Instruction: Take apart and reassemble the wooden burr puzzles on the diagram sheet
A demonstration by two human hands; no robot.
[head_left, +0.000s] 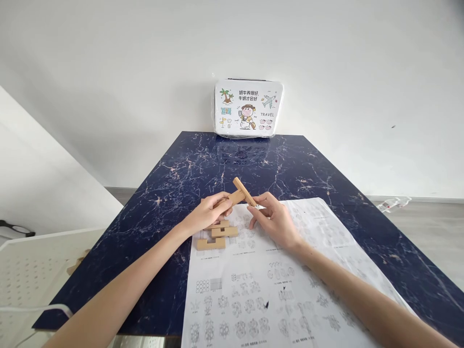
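My left hand [213, 209] is closed around a wooden puzzle piece [236, 197], held just above the table. A second wooden bar [243, 190] crosses its end at an angle, touching it. The lower end of that bar is pinched between the thumb and fingers of my right hand [272, 216]. Below my left hand lie several notched wooden pieces, one [211, 244] nearest me and another [224, 232] just behind it. They rest on a large printed sheet [253, 263] with rows of line drawings. My left fingers partly hide the farthest loose piece.
A white travel case [249, 108] with cartoon prints stands at the far edge of the dark blue marbled table [163, 179], against the wall. A white perforated surface [29, 261] is at the left, with a white cable [39, 308]. Clear plastic [393, 204] lies on the floor at right.
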